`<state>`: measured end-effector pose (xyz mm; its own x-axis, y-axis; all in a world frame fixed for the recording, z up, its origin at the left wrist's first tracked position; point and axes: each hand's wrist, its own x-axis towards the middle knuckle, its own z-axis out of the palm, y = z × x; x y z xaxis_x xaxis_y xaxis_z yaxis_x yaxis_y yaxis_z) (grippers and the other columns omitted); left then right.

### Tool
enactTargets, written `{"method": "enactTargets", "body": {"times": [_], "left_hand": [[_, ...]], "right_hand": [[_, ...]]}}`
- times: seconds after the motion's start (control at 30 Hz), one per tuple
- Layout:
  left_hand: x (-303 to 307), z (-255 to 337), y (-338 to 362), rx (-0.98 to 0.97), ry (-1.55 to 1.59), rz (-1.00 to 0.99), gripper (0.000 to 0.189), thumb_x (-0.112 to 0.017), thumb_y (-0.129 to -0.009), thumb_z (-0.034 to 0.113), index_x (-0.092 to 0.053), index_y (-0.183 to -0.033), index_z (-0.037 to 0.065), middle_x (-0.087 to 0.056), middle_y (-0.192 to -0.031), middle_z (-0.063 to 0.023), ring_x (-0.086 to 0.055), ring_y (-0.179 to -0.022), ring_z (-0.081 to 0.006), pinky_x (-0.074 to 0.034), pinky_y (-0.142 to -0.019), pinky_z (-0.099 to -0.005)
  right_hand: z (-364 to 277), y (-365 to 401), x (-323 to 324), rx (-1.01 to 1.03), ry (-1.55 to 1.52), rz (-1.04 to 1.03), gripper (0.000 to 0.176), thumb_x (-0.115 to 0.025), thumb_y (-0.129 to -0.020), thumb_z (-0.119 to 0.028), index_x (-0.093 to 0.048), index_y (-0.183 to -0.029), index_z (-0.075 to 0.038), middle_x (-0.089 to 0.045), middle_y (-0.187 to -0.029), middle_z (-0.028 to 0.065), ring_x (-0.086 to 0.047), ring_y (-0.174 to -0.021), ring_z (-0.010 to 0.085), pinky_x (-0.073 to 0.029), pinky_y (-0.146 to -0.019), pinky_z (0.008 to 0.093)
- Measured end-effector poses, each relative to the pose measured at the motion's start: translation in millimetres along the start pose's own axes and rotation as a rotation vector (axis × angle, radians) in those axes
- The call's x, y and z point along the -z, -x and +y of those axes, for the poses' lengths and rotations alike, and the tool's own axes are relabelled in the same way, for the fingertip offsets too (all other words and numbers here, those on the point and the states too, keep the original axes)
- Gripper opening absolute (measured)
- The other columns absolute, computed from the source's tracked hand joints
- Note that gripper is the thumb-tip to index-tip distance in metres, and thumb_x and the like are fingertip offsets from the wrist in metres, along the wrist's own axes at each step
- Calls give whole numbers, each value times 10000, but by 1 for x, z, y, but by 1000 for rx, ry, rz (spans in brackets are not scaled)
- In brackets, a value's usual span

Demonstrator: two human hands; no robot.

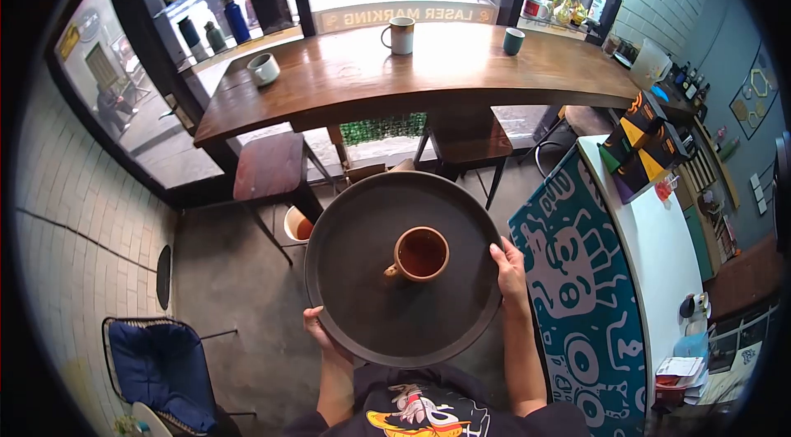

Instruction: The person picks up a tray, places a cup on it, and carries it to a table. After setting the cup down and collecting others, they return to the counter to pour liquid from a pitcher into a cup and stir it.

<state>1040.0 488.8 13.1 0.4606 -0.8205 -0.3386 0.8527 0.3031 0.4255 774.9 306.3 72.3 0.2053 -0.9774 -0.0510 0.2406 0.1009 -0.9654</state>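
Note:
A round dark tray (371,305) is held level in front of my body. My left hand (320,328) grips its lower left rim, and my right hand (509,270) grips its right rim with the thumb on top. Near the middle of the tray stands a brown cup (422,254) with dark reddish liquid inside, its handle pointing to the lower left. On the long wooden counter (346,79) ahead are a white cup (264,70) at the left, a tall cream mug (401,36) in the middle and a small green cup (513,42) at the right.
Stools (270,167) stand below the counter, with a white bucket (298,224) beside one. To the right is a white-topped bar (638,239) with stacked boxes (647,144). A chair with a blue cushion (161,367) is at the lower left.

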Motion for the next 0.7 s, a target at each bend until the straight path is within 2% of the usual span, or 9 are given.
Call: {"method": "enactTargets", "body": {"times": [0.07,0.1,0.13,0.17,0.2,0.27,0.4,0.47,0.7], "left_hand": [[-24,-8,-29,69,119,-199,508,-507,-761,414,-595,-1081,30,-633,-1061,-117,-604,-933,-268,-491,-840,-362],[-33,-12,-43,85,128,-202,508,-507,-761,414,-595,-1081,30,-633,-1061,-117,-604,-933,-268,-491,-840,-362],[-43,-16,-59,87,196,-108,525,-508,-762,425,-591,-1095,28,-623,-1083,-119,-600,-941,-269,-489,-843,-363],[-52,-19,-72,89,258,-7,542,-509,-763,436,-586,-1109,26,-614,-1105,-122,-596,-950,-270,-487,-845,-364],[-63,-20,-82,97,265,4,542,-509,-763,436,-586,-1109,26,-614,-1105,-122,-596,-950,-270,-487,-845,-364],[-84,-15,-103,125,126,-139,582,-502,-764,461,-569,-1141,22,-607,-1119,-124,-591,-968,-273,-489,-847,-370],[-96,-5,-140,90,115,-91,612,-490,-754,475,-555,-1158,20,-603,-1118,-128,-587,-978,-273,-493,-842,-380],[-111,3,-149,117,306,-50,605,-483,-675,340,-522,-1174,1,-597,-1084,-142,-588,-941,-301,-506,-814,-389],[-118,8,-168,-119,276,58,595,-480,-660,314,-522,-1163,0,-599,-1062,-148,-595,-911,-304,-518,-789,-379]], "right_hand": [[-6,-31,-3,17,12,-5,215,-478,-933,-100,-583,-1069,30,-637,-932,30,-586,-808,86,-470,-747,215],[-8,-46,-5,32,26,13,215,-478,-934,-102,-583,-1068,28,-637,-934,29,-585,-809,84,-468,-745,214],[-11,-64,-6,51,41,29,215,-477,-934,-104,-582,-1067,27,-636,-936,29,-583,-809,83,-467,-743,213],[-10,-82,-1,54,77,0,241,-469,-935,-96,-572,-1102,43,-632,-990,50,-563,-885,96,-438,-804,229],[-14,-98,1,44,88,3,241,-469,-935,-96,-572,-1102,43,-632,-990,50,-563,-885,96,-438,-804,229],[-19,-131,-2,8,182,-10,239,-469,-934,-91,-574,-1108,35,-629,-990,44,-552,-889,90,-429,-800,223],[-27,-183,-24,24,144,-70,210,-461,-934,-81,-576,-1076,24,-621,-963,34,-544,-881,88,-426,-795,225],[-37,-203,-41,-17,141,-126,210,-455,-938,-77,-562,-1087,25,-617,-978,47,-551,-889,98,-430,-808,235],[-18,-285,-83,116,363,-316,221,-469,-907,-32,-536,-1099,53,-627,-988,103,-565,-934,158,-432,-853,279]]}}
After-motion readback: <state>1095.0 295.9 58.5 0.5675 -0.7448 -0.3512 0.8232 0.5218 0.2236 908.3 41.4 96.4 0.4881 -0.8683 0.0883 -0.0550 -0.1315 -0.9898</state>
